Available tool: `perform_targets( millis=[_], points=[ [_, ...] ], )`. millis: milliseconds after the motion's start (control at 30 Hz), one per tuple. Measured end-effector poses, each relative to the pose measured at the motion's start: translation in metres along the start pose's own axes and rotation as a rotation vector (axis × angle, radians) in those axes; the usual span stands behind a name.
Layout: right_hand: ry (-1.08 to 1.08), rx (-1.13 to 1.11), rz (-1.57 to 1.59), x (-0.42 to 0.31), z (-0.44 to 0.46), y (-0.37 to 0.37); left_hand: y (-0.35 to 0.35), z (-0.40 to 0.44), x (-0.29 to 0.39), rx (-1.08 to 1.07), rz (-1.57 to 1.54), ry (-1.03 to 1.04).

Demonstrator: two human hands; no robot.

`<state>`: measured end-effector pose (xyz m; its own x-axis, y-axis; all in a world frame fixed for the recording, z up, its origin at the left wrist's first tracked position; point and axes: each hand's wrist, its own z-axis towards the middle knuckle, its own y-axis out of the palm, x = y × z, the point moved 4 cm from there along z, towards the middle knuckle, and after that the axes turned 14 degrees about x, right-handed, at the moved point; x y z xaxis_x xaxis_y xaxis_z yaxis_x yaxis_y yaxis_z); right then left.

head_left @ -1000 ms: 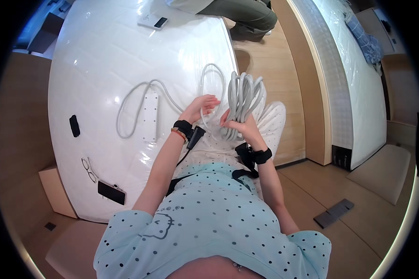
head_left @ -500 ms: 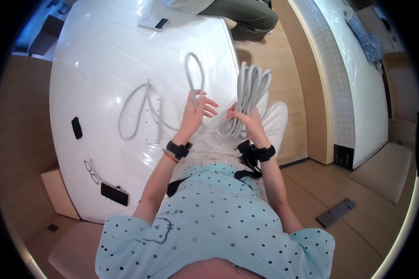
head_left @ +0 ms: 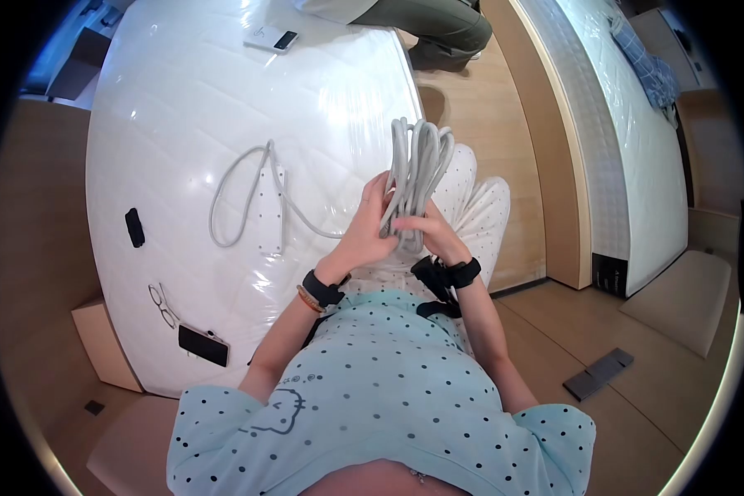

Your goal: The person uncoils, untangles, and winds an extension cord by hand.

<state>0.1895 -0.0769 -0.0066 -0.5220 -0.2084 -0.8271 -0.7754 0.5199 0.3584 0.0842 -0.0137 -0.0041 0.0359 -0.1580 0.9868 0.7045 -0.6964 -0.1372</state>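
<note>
A grey power cable (head_left: 422,169), gathered into a bundle of long loops, stands up between my two hands above my lap. My right hand (head_left: 435,229) is closed around the lower part of the bundle, its thumb lying across the loops. On the other side, my left hand (head_left: 370,227) presses against the loops with its fingers partly hidden behind them. From the bundle the cable runs left over the mattress and makes one loose loop beside a white power strip (head_left: 271,211), which lies on the plastic-covered mattress (head_left: 174,116).
On the mattress lie a phone (head_left: 203,345), glasses (head_left: 164,306), a small black object (head_left: 135,227) and a white device with a dark screen (head_left: 271,39). Another person's leg (head_left: 438,33) is at the far edge. A second mattress (head_left: 636,182) stands right.
My left hand has moved right with its cable loop and joined it to the bundle. My right hand has shifted slightly left, so both hands now meet at the cable.
</note>
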Motion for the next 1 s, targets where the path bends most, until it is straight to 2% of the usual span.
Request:
perform_targets(
  millis=[100,200,300,400,500,600,633,733,900,1000],
  points=[
    [-0.029,0.052,-0.088,-0.002,-0.001,0.005,0.0,0.001,0.001,0.034,0.12,0.058],
    [-0.045,0.09,-0.149,0.0,0.001,0.005,0.0,-0.002,0.007,-0.04,0.285,0.054],
    [-0.073,0.07,-0.17,-0.002,0.001,0.005,-0.003,-0.006,0.01,-0.089,0.456,0.134],
    [-0.105,0.011,-0.205,-0.003,0.001,0.003,-0.025,0.001,0.022,-0.227,0.294,0.067],
    [-0.192,-0.094,-0.269,0.0,0.001,0.007,-0.051,0.018,0.037,0.02,-0.007,-0.037],
    [-0.301,-0.086,-0.272,-0.006,-0.008,0.03,-0.043,0.021,0.078,0.015,-0.357,0.112],
    [-0.322,-0.087,-0.288,0.0,-0.007,0.032,-0.036,0.018,0.084,0.061,-0.486,0.103],
    [-0.28,-0.093,-0.3,0.007,-0.009,0.035,-0.035,0.013,0.088,0.029,-0.334,0.192],
    [-0.426,-0.116,-0.41,-0.002,-0.014,0.04,-0.037,0.009,0.088,0.108,-0.347,0.22],
    [-0.417,-0.155,-0.502,-0.006,-0.016,0.046,-0.037,0.006,0.084,0.188,-0.404,0.182]
  ],
)
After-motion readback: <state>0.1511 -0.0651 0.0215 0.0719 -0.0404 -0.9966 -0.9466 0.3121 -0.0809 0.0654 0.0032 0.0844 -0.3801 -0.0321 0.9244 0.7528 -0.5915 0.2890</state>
